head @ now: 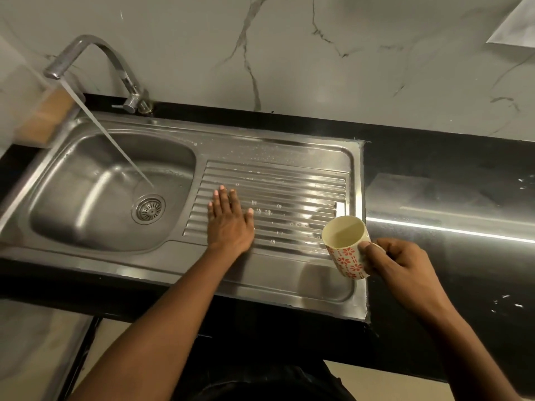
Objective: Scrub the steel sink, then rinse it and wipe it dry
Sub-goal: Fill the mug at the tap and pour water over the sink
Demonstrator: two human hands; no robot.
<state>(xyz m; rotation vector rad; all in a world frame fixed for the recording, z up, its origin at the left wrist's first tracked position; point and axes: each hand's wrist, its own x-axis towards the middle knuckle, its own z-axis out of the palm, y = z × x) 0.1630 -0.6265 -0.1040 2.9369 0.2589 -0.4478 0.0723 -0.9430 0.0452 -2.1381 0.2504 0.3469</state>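
two of the three steps look unfinished: the rinse seems under way and the wipe not begun. the stainless steel sink sits in the glossy black countertop. the curved chrome tap runs a stream into its oval basin beside the drain. droplets dot the ribbed drainboard, where the left hand lies flat, fingers straight and close, thumb out. the right hand curls round a cream mug with red flowers over the drainboard's right end. no cloth shows.
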